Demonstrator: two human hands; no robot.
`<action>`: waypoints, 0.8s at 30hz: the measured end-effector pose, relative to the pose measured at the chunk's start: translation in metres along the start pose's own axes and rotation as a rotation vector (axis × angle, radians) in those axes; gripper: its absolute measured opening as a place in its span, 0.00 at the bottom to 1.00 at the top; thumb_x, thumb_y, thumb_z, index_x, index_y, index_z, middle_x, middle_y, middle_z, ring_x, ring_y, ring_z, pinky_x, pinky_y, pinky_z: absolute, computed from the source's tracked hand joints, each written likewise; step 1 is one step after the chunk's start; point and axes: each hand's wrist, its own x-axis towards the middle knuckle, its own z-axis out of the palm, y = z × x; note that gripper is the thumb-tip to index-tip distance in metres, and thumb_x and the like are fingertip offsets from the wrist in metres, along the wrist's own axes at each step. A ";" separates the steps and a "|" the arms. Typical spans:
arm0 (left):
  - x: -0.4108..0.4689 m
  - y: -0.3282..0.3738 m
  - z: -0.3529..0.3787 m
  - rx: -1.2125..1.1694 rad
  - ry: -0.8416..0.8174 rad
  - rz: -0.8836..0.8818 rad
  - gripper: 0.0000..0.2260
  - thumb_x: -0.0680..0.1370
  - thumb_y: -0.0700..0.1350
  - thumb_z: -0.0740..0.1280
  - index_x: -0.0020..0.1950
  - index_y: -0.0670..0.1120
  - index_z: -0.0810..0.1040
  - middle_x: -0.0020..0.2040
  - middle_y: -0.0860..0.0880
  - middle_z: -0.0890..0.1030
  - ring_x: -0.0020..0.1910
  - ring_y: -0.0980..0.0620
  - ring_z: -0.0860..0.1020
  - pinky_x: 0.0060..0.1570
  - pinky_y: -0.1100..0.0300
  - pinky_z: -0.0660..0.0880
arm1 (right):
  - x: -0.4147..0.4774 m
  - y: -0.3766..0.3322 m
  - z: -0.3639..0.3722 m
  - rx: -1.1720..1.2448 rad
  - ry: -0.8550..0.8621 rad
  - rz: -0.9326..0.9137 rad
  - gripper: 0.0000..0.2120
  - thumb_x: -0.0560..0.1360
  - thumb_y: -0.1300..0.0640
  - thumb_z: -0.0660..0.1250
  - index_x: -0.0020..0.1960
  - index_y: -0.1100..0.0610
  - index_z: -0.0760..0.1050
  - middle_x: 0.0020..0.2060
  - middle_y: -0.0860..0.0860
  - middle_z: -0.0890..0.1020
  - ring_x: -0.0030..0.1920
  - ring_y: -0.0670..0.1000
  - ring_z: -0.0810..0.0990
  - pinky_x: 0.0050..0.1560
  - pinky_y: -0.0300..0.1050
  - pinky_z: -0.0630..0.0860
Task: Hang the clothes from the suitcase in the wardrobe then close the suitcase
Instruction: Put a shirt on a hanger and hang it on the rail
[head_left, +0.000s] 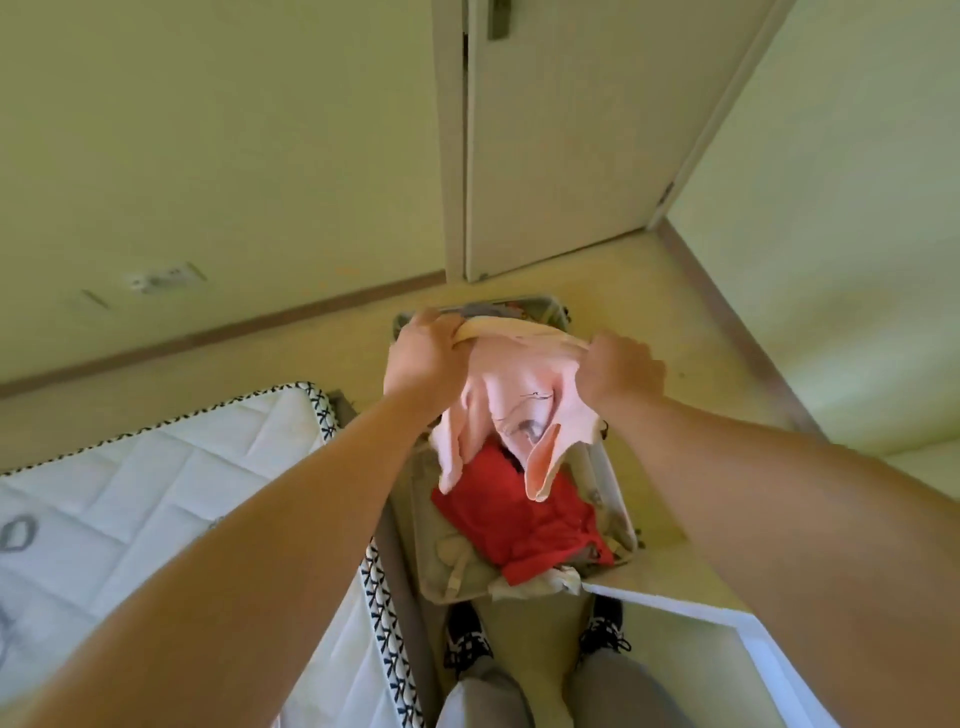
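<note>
A pale pink garment (511, 410) with a dark line drawing hangs in the air above the open suitcase (621, 512) on the floor. My left hand (423, 361) grips its top edge on the left, and my right hand (621, 371) grips the top edge on the right, so the cloth is stretched between them. Under it, inside the suitcase, lies a red garment (519, 525) on top of light-coloured cloth (530, 584). The far half of the suitcase is mostly hidden behind my hands and the pink garment.
A white quilted mattress (130, 499) with a black-and-white patterned edge lies at the left, close to the suitcase. A closed door (566, 156) stands straight ahead. My feet in dark shoes (467, 639) stand at the suitcase's near end. A white edge (727, 621) juts in at the lower right.
</note>
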 end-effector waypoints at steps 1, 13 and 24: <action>0.004 0.017 -0.017 -0.037 0.029 0.039 0.09 0.80 0.42 0.61 0.52 0.44 0.81 0.51 0.45 0.77 0.46 0.42 0.77 0.42 0.53 0.74 | -0.001 -0.003 -0.012 0.109 0.047 0.059 0.13 0.76 0.59 0.62 0.61 0.55 0.72 0.53 0.56 0.80 0.57 0.63 0.78 0.56 0.53 0.72; 0.003 0.131 -0.146 -0.126 0.329 0.008 0.12 0.82 0.54 0.59 0.49 0.46 0.72 0.40 0.52 0.77 0.41 0.44 0.75 0.33 0.57 0.67 | -0.041 -0.034 -0.110 0.841 0.179 0.156 0.13 0.81 0.60 0.58 0.63 0.61 0.74 0.57 0.59 0.80 0.58 0.62 0.79 0.52 0.47 0.73; -0.006 0.150 -0.159 -0.207 -0.007 0.062 0.02 0.75 0.40 0.69 0.47 0.44 0.78 0.40 0.47 0.78 0.41 0.46 0.77 0.38 0.55 0.72 | -0.070 -0.109 -0.199 0.945 0.226 -0.388 0.11 0.78 0.45 0.68 0.54 0.51 0.75 0.47 0.47 0.83 0.45 0.50 0.82 0.42 0.43 0.73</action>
